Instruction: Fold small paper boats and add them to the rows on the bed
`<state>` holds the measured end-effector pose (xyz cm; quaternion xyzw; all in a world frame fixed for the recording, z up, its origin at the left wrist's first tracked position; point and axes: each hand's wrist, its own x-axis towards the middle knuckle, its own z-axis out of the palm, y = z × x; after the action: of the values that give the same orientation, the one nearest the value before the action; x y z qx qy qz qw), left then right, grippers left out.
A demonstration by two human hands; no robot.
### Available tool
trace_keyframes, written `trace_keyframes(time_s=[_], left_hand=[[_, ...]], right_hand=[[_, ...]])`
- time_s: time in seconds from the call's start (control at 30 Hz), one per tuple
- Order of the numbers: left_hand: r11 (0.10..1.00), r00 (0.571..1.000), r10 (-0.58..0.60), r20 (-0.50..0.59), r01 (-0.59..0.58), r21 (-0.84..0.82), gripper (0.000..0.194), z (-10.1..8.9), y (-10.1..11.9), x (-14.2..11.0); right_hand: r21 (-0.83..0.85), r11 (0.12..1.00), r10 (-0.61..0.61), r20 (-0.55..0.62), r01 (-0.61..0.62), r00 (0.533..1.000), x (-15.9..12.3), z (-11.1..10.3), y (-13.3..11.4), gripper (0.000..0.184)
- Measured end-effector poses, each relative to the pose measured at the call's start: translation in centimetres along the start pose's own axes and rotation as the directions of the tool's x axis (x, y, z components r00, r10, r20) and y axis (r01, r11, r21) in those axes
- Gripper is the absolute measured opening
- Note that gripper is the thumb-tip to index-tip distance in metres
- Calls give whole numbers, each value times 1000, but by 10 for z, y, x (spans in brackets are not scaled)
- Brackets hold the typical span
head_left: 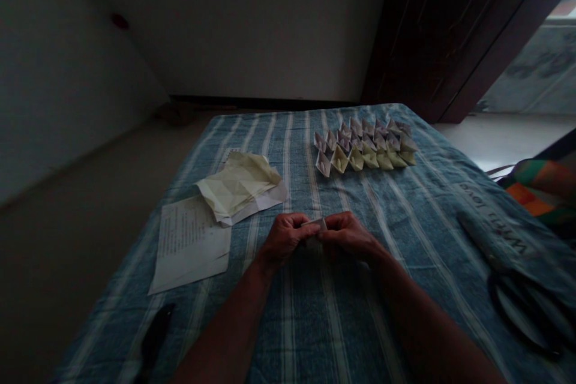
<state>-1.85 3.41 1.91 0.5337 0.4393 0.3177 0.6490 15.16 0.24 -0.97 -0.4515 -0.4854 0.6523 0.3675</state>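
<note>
A small folded paper strip is pinched between the left grip and the right grip, both clenched on it, just above the striped blue cloth. A tear could be caused by pulling too hard, or a crease misplaced if the paper slips. Ahead of the grips, folded paper boats are ranked in rows; crumpled cream paper and a printed sheet lie to the left, black-handled scissors well to the right
</note>
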Motion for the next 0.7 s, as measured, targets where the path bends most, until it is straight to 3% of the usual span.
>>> trace_keyframes(time_s=[0.33, 0.6, 0.7], left_hand=[[995, 992, 50, -115, -59, -78, 32, 3, -8, 3], [1000, 1000, -10, 28, 9, 18, 24, -3, -3, 2], [1000, 1000, -13, 28, 12, 17, 25, -3, -4, 3]], right_hand=[[1, 999, -45, -37, 45, 998, 3, 0, 2, 29], [-48, 998, -33, -47, 31, 998, 3, 0, 4, 29], [-68, 997, -27, -55, 23, 998, 4, 1, 4, 28]])
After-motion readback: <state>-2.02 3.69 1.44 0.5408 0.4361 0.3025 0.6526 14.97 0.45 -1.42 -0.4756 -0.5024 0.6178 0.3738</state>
